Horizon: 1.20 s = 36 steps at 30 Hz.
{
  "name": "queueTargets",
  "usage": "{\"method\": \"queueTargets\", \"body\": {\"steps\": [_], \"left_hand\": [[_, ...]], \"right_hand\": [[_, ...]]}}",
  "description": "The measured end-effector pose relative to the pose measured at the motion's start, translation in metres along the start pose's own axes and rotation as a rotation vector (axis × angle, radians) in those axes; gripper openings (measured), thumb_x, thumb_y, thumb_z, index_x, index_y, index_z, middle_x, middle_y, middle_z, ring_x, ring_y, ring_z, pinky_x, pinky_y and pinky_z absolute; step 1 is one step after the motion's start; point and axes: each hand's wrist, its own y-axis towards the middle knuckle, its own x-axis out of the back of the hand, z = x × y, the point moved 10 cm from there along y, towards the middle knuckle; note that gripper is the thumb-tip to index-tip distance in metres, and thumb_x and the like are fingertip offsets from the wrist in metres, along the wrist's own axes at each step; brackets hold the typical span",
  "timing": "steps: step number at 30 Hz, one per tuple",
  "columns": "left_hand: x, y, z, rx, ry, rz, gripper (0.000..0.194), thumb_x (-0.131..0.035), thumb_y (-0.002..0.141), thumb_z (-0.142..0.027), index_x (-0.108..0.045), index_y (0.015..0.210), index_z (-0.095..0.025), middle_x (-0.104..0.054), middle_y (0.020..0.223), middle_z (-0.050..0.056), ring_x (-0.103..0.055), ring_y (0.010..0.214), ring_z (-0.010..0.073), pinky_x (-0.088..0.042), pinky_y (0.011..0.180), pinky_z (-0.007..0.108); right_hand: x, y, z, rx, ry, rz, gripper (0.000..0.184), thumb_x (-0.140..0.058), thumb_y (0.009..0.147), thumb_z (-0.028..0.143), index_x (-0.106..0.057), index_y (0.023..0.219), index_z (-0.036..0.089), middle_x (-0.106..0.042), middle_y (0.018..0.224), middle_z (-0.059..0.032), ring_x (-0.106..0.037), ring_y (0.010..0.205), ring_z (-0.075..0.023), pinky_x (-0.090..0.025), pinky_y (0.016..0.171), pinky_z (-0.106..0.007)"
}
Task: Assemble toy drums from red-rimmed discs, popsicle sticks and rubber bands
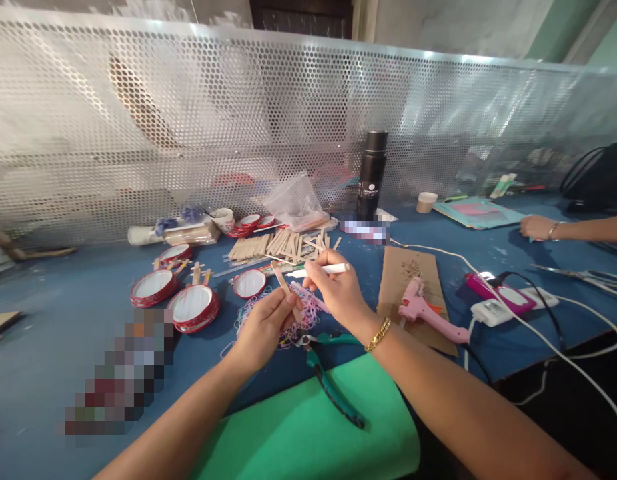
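My left hand (268, 322) is closed on a flat wooden craft stick (280, 276), which points up and away from me; its upper part looks pinkish. In my right hand (337, 287) is a white marker pen (325, 270), its tip pointing left, close beside the stick. Whether tip and stick touch I cannot tell. Under both hands spreads a tangle of pink and purple strands (248, 313). Green-handled pliers (333, 395) lie just below, partly over a green sheet (288, 427). Beyond my hands is a pile of bare craft sticks (253, 245).
Red-rimmed round pieces (195, 307) sit at left. A pink glue gun (428, 310) rests on cardboard (388, 280) at right, near a power strip (488, 312) and cables. A black bottle (372, 177) stands at the back. Another person's hand (535, 227) reaches in from the right, near scissors (588, 277).
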Motion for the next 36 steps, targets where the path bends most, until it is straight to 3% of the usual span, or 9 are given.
{"method": "queueTargets", "body": {"steps": [4,36], "left_hand": [[-0.0015,-0.0002,0.0005,0.007,-0.001,0.01,0.06,-0.069,0.079,-0.078,-0.057,0.072,-0.02,-0.044,0.06,-0.006,-0.031,0.054,0.0096,-0.022,0.05,0.026],[0.0008,-0.0004,0.0015,0.005,-0.001,-0.002,0.058,-0.069,0.079,-0.076,-0.058,0.073,-0.02,-0.045,0.061,-0.006,-0.033,0.054,0.0102,-0.024,0.051,0.026]], "right_hand": [[-0.0048,-0.0001,0.0017,0.011,0.0,0.039,0.027,-0.067,0.093,0.039,-0.057,0.074,0.023,-0.067,0.062,0.0023,-0.062,0.058,-0.0138,-0.048,0.06,-0.026],[0.0006,0.0011,0.0021,-0.011,-0.044,-0.007,0.03,-0.066,0.092,0.043,-0.055,0.072,0.023,-0.066,0.062,0.0019,-0.061,0.059,-0.0139,-0.048,0.06,-0.026]]}}
